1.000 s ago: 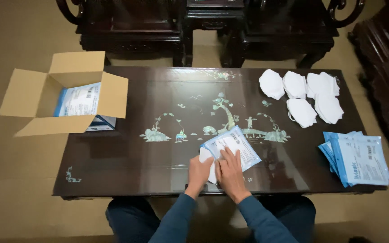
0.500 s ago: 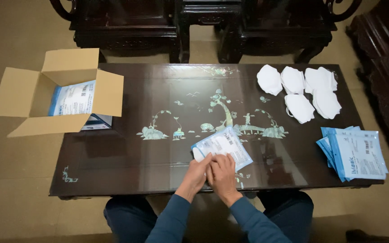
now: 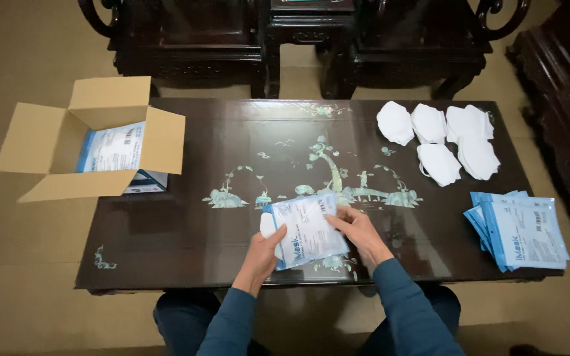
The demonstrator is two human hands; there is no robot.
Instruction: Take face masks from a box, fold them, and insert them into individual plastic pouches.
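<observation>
Your left hand (image 3: 263, 252) and right hand (image 3: 359, 230) pinch the blue-and-white mask pouch (image 3: 306, 229) at 9 and 3 o'clock, steadying it flat over the inlaid table (image 3: 186, 231).

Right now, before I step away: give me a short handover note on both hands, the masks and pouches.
Left hand: grips the pouch at its lower left, where a white mask sticks out.
Right hand: holds the pouch's right edge.
Done: packed pouches sit in the open cardboard box, far left.
Left: five loose masks far right; a stack of flat pouches near right on the table.
</observation>
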